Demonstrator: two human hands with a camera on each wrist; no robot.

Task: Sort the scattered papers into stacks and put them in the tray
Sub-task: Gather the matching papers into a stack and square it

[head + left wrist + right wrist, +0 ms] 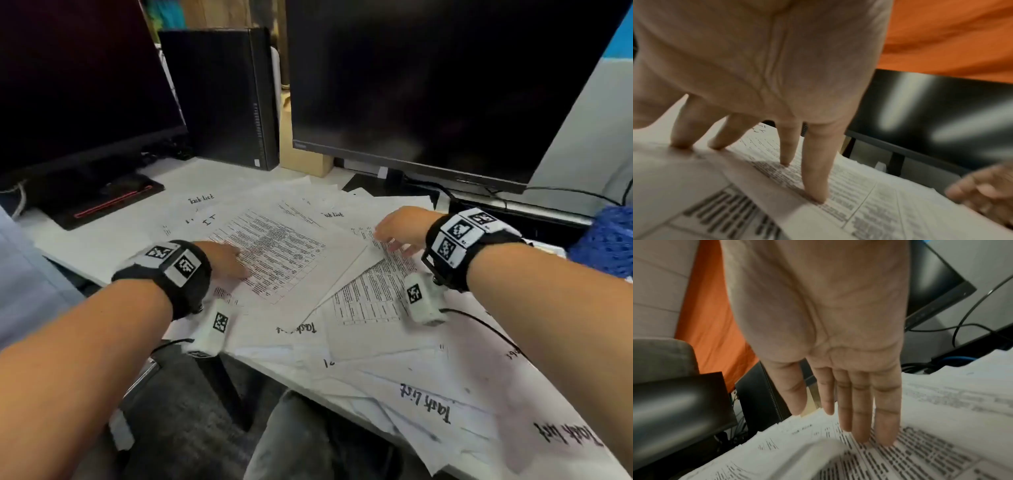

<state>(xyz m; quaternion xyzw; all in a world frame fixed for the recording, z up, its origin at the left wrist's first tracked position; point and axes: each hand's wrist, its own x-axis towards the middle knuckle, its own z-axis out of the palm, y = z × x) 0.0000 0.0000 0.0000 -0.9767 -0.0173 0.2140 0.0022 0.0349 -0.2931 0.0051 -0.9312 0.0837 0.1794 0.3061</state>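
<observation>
Left grip [227,258] fingers spread, straight; right grip [399,229] flat (fingers together).

Even indoor light, soft shadows under the fingers [815,178]; wrist views blurred, edges warped

Papers [342,308] lay overlapping across the desk [113,240], some past its near edge. Behind them stood two monitors [428,85], a computer [226,96] between them, and perhaps a box [301,150] beside it.

two dark monitors [428,85] — a black computer tower [222,96] between them
</observation>
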